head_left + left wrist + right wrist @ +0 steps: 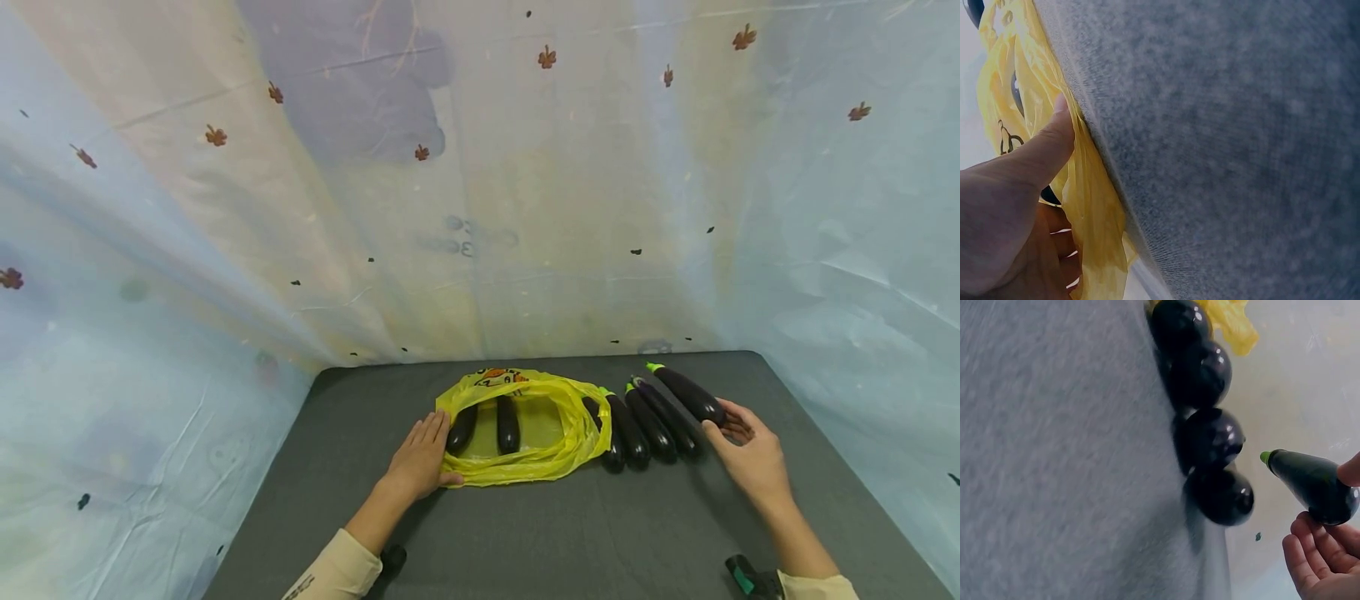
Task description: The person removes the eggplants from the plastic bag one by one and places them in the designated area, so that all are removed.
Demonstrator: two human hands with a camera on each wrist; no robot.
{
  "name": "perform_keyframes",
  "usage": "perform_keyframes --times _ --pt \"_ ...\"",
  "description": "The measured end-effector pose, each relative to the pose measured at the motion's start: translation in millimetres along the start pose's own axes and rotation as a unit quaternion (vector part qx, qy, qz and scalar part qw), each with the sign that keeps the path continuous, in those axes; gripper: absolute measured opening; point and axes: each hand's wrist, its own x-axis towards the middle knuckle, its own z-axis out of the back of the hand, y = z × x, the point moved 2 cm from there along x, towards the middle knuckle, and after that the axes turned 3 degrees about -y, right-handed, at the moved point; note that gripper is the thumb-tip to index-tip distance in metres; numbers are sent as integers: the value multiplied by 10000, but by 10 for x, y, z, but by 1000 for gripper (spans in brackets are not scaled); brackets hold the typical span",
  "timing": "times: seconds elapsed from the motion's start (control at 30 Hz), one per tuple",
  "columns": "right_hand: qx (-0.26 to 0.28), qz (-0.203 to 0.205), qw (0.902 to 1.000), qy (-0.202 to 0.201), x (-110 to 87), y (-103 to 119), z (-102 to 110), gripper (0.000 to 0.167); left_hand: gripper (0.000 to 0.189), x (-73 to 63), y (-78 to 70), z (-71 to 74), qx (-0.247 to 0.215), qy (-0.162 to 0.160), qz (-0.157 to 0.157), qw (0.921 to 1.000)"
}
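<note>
A yellow plastic bag (495, 475) lies with its mouth spread wide, and two dark eggplants (507, 427) show inside. My left hand (420, 458) rests against the bag's left rim, fingers extended along it and thumb on the near edge. In the left wrist view, the thumb (1054, 140) touches the yellow plastic; the other fingers are partly hidden. On the right, my right hand (753, 454) holds an eggplant (686, 393) by its thick end, thumb above and fingers below. Its green stem points away, up and left, and it is raised off the table in the right wrist view.
Several eggplants (651, 425) lie side by side right of the bag, the nearest touching or partly behind its rim. They stand on a grey cloth-covered table (555, 542). A patterned plastic sheet (525, 208) hangs behind and at the sides.
</note>
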Motion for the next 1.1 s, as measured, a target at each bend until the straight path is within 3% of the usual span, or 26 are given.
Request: perform_keyframes --times 0.4,0.7,1.1 --pt "-344 -414 9983 223 -8 -218 45 57 114 -3 2 1 -125 9 22 9999" --pt "-471 -484 9969 415 -1 -337 61 58 114 -5 -2 -4 -129 -5 -2 9999" --pt "-1067 -704 9874 928 58 -381 56 63 113 6 6 0 -45 3 -1 10000"
